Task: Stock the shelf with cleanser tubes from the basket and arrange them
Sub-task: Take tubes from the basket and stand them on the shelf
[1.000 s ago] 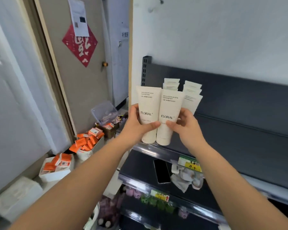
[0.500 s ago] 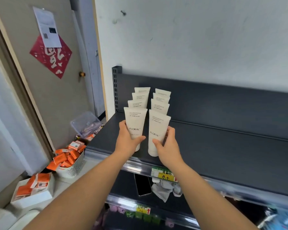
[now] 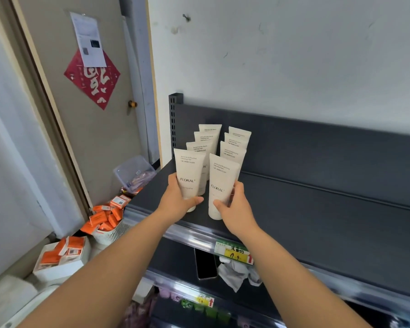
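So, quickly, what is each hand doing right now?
Left hand: holds the front left tube.
Right hand: holds the front right tube.

Room corner: scuffed white wall (image 3: 294, 55), beige door (image 3: 100, 150) at left.
Door has red diamond paper (image 3: 92, 84) w/ printed sheet (image 3: 88, 39) over its top, brass knob (image 3: 132, 104) on rt edge; orange boxes (image 3: 104, 217) piled below, clear bin (image 3: 133, 172) nr them.

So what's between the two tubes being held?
In the head view, only a narrow strip of bare shelf separates the left tube, gripped by the left hand, from the right tube in the right hand.
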`<action>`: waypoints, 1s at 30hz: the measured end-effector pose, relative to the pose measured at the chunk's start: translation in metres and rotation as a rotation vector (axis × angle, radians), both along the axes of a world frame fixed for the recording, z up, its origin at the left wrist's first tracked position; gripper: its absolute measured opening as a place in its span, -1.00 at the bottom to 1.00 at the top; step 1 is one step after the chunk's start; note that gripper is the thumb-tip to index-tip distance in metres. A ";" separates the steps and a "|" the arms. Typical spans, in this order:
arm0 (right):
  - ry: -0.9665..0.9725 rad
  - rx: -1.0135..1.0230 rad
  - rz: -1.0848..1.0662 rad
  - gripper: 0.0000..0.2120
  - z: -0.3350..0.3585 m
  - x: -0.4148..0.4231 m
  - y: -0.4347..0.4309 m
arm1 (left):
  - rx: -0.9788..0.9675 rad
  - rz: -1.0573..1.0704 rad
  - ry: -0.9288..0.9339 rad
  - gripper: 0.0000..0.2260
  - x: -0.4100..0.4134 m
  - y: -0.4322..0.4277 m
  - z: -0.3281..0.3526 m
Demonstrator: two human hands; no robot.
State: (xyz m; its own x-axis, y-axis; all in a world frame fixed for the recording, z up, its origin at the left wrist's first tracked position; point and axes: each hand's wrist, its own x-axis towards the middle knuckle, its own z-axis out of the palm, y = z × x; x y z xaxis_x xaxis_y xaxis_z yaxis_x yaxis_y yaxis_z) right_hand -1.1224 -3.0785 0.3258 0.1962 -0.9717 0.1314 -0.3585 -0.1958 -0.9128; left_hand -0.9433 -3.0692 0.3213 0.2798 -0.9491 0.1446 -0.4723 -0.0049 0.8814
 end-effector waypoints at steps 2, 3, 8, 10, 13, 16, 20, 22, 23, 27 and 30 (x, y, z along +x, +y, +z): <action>0.055 0.057 0.046 -0.43 -0.004 -0.005 0.001 | 0.052 0.017 -0.053 -0.20 0.003 0.005 -0.003; 0.076 0.080 0.056 -0.43 -0.007 -0.008 0.002 | 0.073 0.027 -0.080 -0.21 0.005 0.009 -0.005; 0.240 0.077 0.056 -0.45 -0.005 -0.024 0.012 | 0.166 0.055 -0.313 -0.25 0.007 0.029 -0.006; 0.374 0.053 0.065 -0.48 -0.001 -0.028 0.017 | 0.229 0.070 -0.440 -0.28 0.008 0.037 -0.005; 0.561 0.072 0.110 -0.47 0.002 -0.033 0.030 | 0.330 0.021 -0.566 -0.39 0.011 0.047 -0.006; 0.714 0.074 0.173 -0.47 0.003 -0.035 0.044 | 0.382 -0.068 -0.623 -0.41 0.015 0.059 -0.008; 0.843 0.012 0.171 -0.51 0.004 -0.029 0.064 | 0.322 -0.149 -0.769 -0.41 0.022 0.081 -0.007; 0.852 -0.017 0.186 -0.49 0.003 -0.019 0.077 | 0.309 -0.161 -0.829 -0.40 0.030 0.095 -0.008; 0.844 -0.028 0.197 -0.49 0.002 -0.012 0.084 | 0.308 -0.164 -0.852 -0.40 0.035 0.103 -0.009; 0.845 -0.049 0.255 -0.41 0.003 0.022 0.112 | 0.318 -0.156 -0.875 -0.40 0.061 0.138 -0.009; 0.870 -0.099 0.288 -0.39 0.003 0.050 0.132 | 0.315 -0.137 -0.864 -0.42 0.087 0.165 -0.012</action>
State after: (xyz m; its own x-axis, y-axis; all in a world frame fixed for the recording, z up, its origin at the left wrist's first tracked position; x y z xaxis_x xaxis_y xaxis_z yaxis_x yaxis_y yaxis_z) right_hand -1.0728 -2.9463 0.3289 0.4978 -0.8620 -0.0957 -0.8357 -0.4473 -0.3186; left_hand -0.8567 -2.9046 0.3096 0.0779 -0.9968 -0.0190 -0.9784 -0.0801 0.1907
